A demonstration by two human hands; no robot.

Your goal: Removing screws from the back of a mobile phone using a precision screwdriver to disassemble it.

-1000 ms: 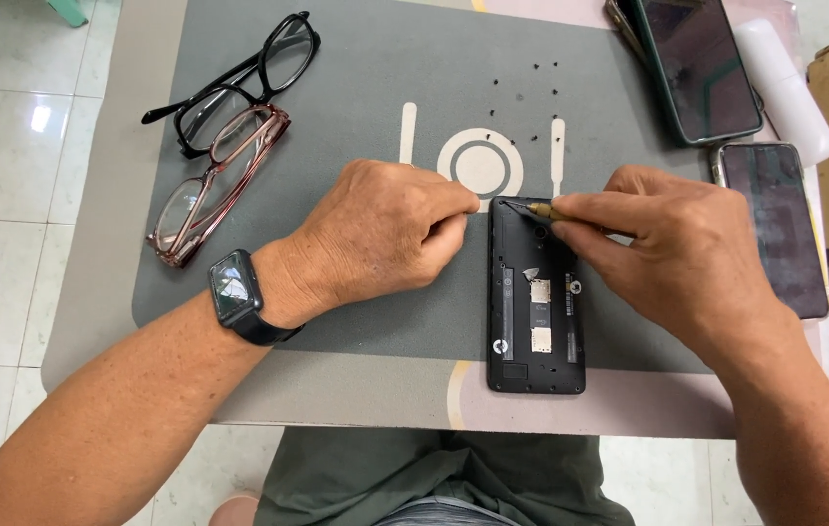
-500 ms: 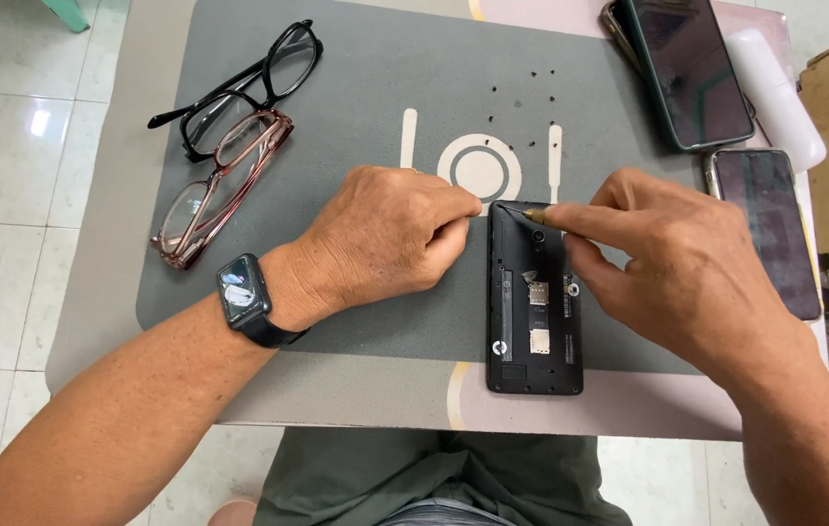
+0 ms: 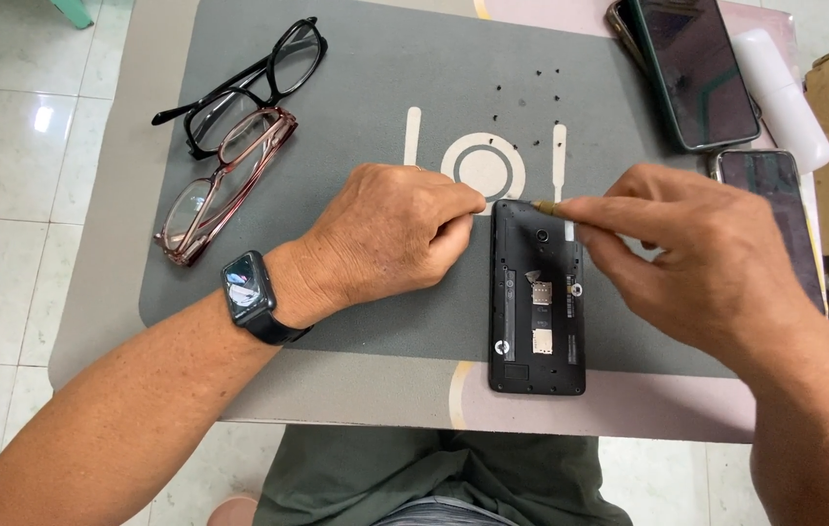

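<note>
Two hands work over an opened black phone (image 3: 537, 297) that lies back-up on the grey mat (image 3: 366, 88), near its front edge: the left hand (image 3: 390, 239) is curled with its fingertips pressed against the phone's top left corner, and the right hand (image 3: 702, 258) pinches a thin tool (image 3: 546, 207) whose tip rests at the top edge. Tiny black screws (image 3: 529, 93) are scattered on the mat beyond the phone, with two pairs of glasses (image 3: 229, 136) off to the left. Two more phones (image 3: 687, 68) and a white cylinder (image 3: 780, 97) lie at the far right, and a dark watch (image 3: 247, 292) sits on the left wrist.
</note>
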